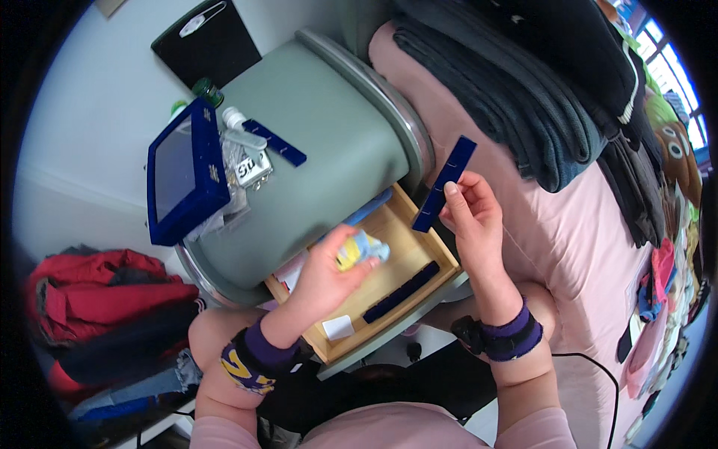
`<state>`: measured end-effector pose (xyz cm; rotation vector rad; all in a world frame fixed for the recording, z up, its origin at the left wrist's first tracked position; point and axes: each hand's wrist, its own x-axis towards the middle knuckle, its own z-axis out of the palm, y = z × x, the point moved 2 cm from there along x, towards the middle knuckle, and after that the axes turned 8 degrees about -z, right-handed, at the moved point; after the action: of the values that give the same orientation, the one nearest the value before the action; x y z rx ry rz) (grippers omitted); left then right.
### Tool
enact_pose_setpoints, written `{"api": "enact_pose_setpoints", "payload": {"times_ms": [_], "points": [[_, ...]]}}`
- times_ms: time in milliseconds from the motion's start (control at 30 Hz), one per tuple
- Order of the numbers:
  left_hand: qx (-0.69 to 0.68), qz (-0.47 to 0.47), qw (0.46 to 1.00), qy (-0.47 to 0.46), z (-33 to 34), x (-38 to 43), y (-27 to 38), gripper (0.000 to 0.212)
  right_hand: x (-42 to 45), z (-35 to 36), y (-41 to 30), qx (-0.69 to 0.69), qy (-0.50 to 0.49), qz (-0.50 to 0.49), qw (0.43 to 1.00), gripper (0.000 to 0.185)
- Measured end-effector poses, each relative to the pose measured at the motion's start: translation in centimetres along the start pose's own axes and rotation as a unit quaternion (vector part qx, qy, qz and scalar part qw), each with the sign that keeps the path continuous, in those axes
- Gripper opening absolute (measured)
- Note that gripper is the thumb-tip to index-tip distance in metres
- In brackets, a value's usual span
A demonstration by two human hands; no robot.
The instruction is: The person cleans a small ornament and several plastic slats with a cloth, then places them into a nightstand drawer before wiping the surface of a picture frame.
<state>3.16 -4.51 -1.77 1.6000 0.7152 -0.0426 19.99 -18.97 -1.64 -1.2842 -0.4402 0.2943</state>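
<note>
My left hand [331,269] grips a small blue-and-yellow item [362,250], blurred, above the open wooden drawer [412,252]. In my right hand [471,210] is a dark blue velvet strip with small slots [446,182], pinched between thumb and fingers past the drawer's right corner. Another dark velvet strip [401,292] lies along the drawer's front, with a white card [338,328] near its lower left corner. A third blue strip [275,142] rests on the green nightstand top [320,95], beside a blue velvet box with a clear lid [185,168].
Bottles [233,118], clear plastic bags [230,196] and a small white item with lettering [252,168] crowd the nightstand's left side. A pink-covered bed [538,241] with folded dark trousers [505,95] stands right. Red clothing [112,292] lies left.
</note>
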Motion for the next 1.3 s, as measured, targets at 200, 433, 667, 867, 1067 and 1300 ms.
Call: {"api": "enact_pose_setpoints", "payload": {"times_ms": [200,433,667,867,1067,1300], "points": [[-0.235,0.042,0.970,0.048,-3.8,-0.2,0.0,0.036,-2.2,1.2,1.8,-0.313,-0.357,-0.014,0.880,0.019],[-0.256,0.046,0.965,0.042,-5.4,-1.5,-0.7,0.037,-5.2,0.8,8.0,-0.449,-0.610,0.081,0.648,0.020],[-0.266,0.046,0.962,0.039,-6.5,-2.0,-1.2,0.039,-5.9,0.4,10.4,-0.479,-0.621,0.135,0.606,0.020],[-0.277,0.036,0.960,0.024,-6.2,-2.1,-1.1,0.037,-6.0,-0.4,11.8,-0.481,-0.602,0.087,0.632,0.017],[-0.280,0.032,0.959,0.021,-5.8,-1.9,-1.3,0.035,-6.6,0.8,10.8,-0.534,-0.590,0.093,0.599,0.016],[-0.228,0.034,0.973,0.016,-5.0,-1.6,-2.1,0.037,-6.9,0.2,11.7,-0.518,-0.596,0.079,0.608,0.015]]}}
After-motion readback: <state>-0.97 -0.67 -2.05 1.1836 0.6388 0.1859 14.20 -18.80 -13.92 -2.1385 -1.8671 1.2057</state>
